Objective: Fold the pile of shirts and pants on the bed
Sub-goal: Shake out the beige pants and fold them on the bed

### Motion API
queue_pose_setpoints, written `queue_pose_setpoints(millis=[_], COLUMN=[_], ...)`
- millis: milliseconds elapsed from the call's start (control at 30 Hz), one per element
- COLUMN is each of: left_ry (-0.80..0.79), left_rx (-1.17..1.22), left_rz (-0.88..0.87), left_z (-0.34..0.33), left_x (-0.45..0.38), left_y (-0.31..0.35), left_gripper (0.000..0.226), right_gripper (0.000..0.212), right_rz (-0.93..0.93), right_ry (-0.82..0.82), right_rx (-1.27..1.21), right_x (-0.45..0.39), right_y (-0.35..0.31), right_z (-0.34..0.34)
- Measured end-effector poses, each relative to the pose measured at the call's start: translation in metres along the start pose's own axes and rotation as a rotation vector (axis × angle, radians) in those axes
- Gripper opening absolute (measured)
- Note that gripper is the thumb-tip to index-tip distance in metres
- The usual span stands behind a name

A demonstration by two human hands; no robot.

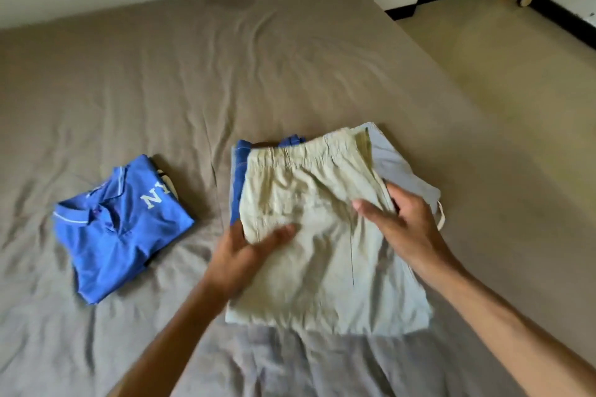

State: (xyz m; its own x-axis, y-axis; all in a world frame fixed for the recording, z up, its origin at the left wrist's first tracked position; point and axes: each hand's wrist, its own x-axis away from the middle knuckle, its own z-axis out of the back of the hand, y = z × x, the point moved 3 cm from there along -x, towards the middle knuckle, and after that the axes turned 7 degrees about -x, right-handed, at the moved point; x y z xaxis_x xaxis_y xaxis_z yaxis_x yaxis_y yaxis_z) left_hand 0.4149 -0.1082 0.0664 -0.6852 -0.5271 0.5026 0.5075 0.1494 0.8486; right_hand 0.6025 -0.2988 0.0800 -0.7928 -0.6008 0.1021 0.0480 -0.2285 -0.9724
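Beige pants [322,235] folded, on top of a stack on the bed [161,90]; elastic waistband at far edge. Beneath them: blue garment [240,167] showing at left edge, pale grey garment [396,167] showing at right, its drawstring [441,213] trailing just right of the stack.

Left hand [245,251] at near-left corner of beige pants, thumb on top, fingers hidden under the fabric: grip pinching that corner. Right hand [403,222] on right edge of beige pants, fingers loosely curled around the fold.

Blue polo shirt [119,229] folded, well left of beige pants, apart. White letters "NY" legible on it; remainder hidden in the fold.
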Motion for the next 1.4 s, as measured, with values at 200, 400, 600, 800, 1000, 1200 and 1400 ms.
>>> queue_pose_setpoints(millis=[200, 400, 600, 800, 1000, 1200, 1400], left_ry=[0.198, 0.171, 0.073, -0.053, -0.174, -0.272, -0.147], left_rx=[0.012, 0.193, 0.360, 0.440, 0.377, 0.009, -0.390], left_rz=[-0.013, 0.002, -0.017, -0.035, 0.162, 0.431, 0.236], left_z=[0.052, 0.048, 0.003, -0.069, -0.149, -0.172, -0.178], left_x=[-0.070, -0.093, -0.126, -0.180, -0.221, -0.206, -0.185], left_y=[0.013, -0.001, 0.037, 0.083, 0.034, -0.066, -0.073], left_gripper=[0.053, 0.046, 0.046, 0.045, 0.050, 0.056, 0.084], right_gripper=[0.018, 0.020, 0.028, 0.027, 0.053, 0.086, 0.077], right_rz=[-0.116, -0.079, -0.033, 0.002, -0.306, -0.380, -0.325], right_ry=[-0.029, 0.040, 0.116, 0.216, 0.148, -0.320, -0.210], right_rx=[-0.098, 0.025, 0.154, 0.268, 0.453, 0.990, 0.989], right_x=[-0.099, -0.135, -0.193, -0.251, -0.256, -0.136, -0.063], right_y=[-0.002, 0.010, -0.017, -0.039, 0.051, 0.193, 0.217], right_z=[-0.053, -0.074, -0.020, 0.066, 0.130, 0.107, 0.090])
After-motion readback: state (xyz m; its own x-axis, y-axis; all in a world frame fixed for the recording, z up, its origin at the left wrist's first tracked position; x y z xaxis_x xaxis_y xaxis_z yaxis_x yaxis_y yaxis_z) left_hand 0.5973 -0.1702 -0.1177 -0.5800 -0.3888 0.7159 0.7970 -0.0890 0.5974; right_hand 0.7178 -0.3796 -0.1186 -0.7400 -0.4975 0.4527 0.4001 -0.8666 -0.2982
